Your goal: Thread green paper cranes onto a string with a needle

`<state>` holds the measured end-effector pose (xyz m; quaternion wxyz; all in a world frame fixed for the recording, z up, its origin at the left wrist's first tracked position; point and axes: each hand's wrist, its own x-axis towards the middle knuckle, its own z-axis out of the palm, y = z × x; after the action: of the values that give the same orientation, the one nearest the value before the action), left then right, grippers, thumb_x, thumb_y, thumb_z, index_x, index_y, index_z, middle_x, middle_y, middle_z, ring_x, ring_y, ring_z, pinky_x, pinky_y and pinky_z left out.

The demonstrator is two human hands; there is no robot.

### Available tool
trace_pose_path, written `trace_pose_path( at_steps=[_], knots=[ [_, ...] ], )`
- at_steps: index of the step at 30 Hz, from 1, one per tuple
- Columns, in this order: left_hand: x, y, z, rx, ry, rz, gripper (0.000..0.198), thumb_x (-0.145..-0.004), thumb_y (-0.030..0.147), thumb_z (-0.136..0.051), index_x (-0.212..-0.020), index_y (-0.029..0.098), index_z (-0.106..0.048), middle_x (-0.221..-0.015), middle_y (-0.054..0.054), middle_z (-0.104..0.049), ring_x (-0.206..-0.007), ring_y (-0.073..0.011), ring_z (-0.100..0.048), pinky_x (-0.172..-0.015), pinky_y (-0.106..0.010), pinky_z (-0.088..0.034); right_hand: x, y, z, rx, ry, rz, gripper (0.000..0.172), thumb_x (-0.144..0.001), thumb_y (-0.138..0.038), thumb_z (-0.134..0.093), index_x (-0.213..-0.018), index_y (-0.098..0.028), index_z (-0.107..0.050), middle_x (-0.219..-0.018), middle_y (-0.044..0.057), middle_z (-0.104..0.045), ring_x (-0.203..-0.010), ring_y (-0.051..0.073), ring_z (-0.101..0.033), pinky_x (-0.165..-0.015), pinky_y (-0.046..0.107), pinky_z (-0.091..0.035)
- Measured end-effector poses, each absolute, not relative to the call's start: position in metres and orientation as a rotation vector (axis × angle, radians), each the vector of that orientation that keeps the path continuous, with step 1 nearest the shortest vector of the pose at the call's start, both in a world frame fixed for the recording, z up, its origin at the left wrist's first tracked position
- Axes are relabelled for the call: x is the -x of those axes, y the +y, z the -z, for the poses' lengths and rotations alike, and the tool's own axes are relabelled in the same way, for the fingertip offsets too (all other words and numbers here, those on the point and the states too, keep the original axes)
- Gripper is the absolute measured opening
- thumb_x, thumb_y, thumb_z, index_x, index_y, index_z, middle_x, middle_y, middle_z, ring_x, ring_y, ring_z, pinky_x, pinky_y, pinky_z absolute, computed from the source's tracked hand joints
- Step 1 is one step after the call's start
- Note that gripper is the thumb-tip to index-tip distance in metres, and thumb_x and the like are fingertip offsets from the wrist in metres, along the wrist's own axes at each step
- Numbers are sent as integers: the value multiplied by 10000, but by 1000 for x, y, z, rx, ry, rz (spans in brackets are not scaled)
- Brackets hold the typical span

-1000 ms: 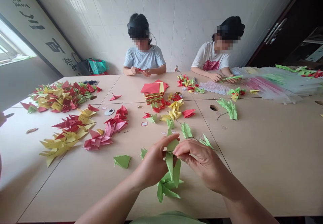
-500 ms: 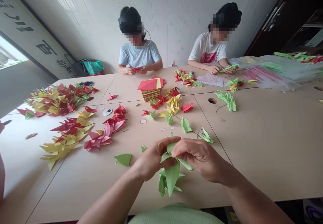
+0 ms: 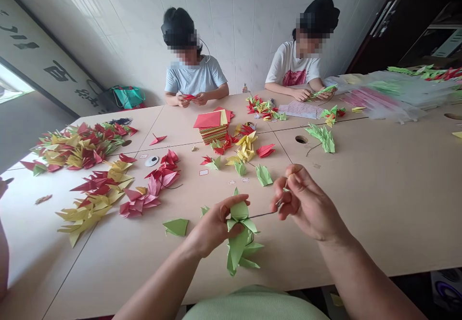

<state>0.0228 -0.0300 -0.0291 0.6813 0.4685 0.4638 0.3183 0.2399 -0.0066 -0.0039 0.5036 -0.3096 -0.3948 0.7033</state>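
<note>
Green paper crane bunch (image 3: 241, 248) reads to me as pinched at its top by the left hand (image 3: 212, 226) fingers, low over the counter (image 3: 378, 204), with the right hand (image 3: 310, 207) fingers just to their right, pinching a thin dark strand (image 3: 263, 214) that runs from the bunch.

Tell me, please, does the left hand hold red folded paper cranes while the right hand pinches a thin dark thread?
Not red: the head view shows the folded paper cranes in the left hand are green; the right hand does pinch the thin dark thread.
</note>
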Motion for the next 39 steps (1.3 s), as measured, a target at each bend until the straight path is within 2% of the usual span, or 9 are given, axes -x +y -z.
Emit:
trace_pose_path(
  at_steps=[2, 6, 8, 12, 15, 21, 28, 34, 39],
  knots=[
    [-16, -29, 31, -961, 1026, -746, 613, -661, 72, -731, -1244, 224, -617, -1234, -86, -618, -858, -144, -584, -724, -240, -487, -255, -3, 12, 816, -799, -1684, 342, -789, -434, -725, -903, -289, -438, -694, -92, -638, -545, 117, -697, -415, 168, -545],
    [-3, -25, 33, -720, 996, -771, 593, -619, 48, -748, -1177, 230, -666, -1206, -62, -621, -755, -104, -601, -681, -227, -496, -290, -2, 31, 864, -520, -1726, 316, -719, -335, -794, -868, -291, -519, -748, -55, -706, -606, 96, -701, -470, 122, -555],
    [0, -22, 36, -639, 978, -782, 584, -606, 28, -751, -1152, 222, -682, -1197, -60, -623, -758, -112, -618, -676, -233, -504, -305, -4, 38, 845, -407, -1756, 288, -690, -273, -815, -841, -282, -570, -674, -66, -672, -578, 76, -676, -469, 93, -548],
    [1, -18, 44, -579, 965, -788, 569, -610, 5, -733, -1140, 207, -689, -1180, -63, -648, -793, -132, -637, -696, -249, -516, -322, -10, 43, 795, -331, -1802, 247, -661, -183, -823, -795, -249, -626, -563, -94, -553, -438, 32, -550, -368, 47, -484],
    [-1, -18, 49, -551, 957, -776, 574, -607, -12, -724, -1139, 199, -693, -1152, -65, -677, -862, -151, -649, -759, -256, -517, -325, -11, 41, 828, -286, -1767, 291, -600, -152, -853, -783, -236, -642, -571, -90, -541, -437, 23, -524, -368, 42, -481],
    [-3, -21, 53, -506, 936, -769, 535, -577, -2, -729, -1080, 178, -727, -1085, -74, -720, -954, -191, -662, -830, -256, -499, -329, -12, 34, 900, -272, -1593, 377, -507, -143, -899, -820, -200, -697, -623, -62, -559, -555, 41, -559, -497, 63, -537],
    [-5, -28, 64, -524, 978, -722, 568, -580, 43, -757, -1127, 185, -699, -1079, -77, -723, -896, -184, -670, -819, -280, -495, -340, -13, 20, 915, -246, -1494, 417, -397, -120, -938, -717, -207, -685, -604, -64, -529, -510, 35, -517, -418, 51, -491],
    [-8, -31, 64, -706, 1030, -683, 572, -616, 120, -805, -1161, 221, -666, -1081, -51, -703, -872, -175, -645, -786, -286, -486, -341, -12, 18, 976, -261, -1424, 466, -370, -193, -954, -717, -277, -654, -575, -72, -544, -448, 43, -515, -372, 78, -466],
    [-5, -33, 64, -912, 1061, -592, 543, -697, 181, -785, -1215, 216, -625, -995, -52, -704, -918, -207, -627, -799, -316, -487, -346, -9, 30, 925, -317, -1459, 382, -510, -233, -914, -783, -300, -656, -593, -76, -549, -398, 15, -443, -335, 54, -395]
  ],
)
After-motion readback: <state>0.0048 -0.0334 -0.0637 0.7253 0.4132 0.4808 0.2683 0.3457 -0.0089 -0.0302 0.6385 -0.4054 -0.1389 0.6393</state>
